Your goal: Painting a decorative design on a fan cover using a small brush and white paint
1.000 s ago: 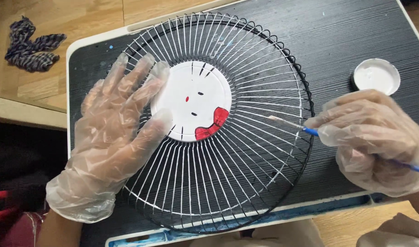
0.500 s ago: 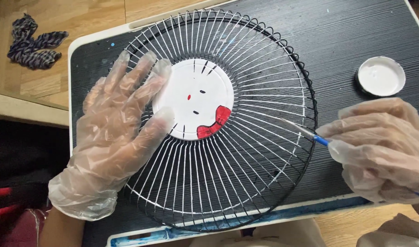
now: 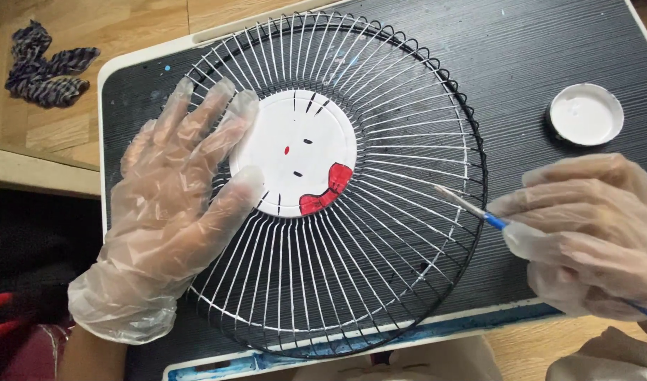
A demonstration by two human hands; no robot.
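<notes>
Across the middle of the dark tabletop [image 3: 549, 42], a round wire fan guard [image 3: 401, 233] is laid flat, its white centre disc [image 3: 295, 148] painted with a cartoon face and red bow. The gloved left hand [image 3: 175, 204] is spread open and pressed on the wires beside the disc, nothing grasped. The gloved right hand [image 3: 591, 233] is closed on a blue-handled paintbrush [image 3: 472, 208], tip at the guard's right rim. A white paint lid [image 3: 586, 114] sits near the right edge. The guard is judged light, springy and wet-painted, best steadied by its outer ring.
</notes>
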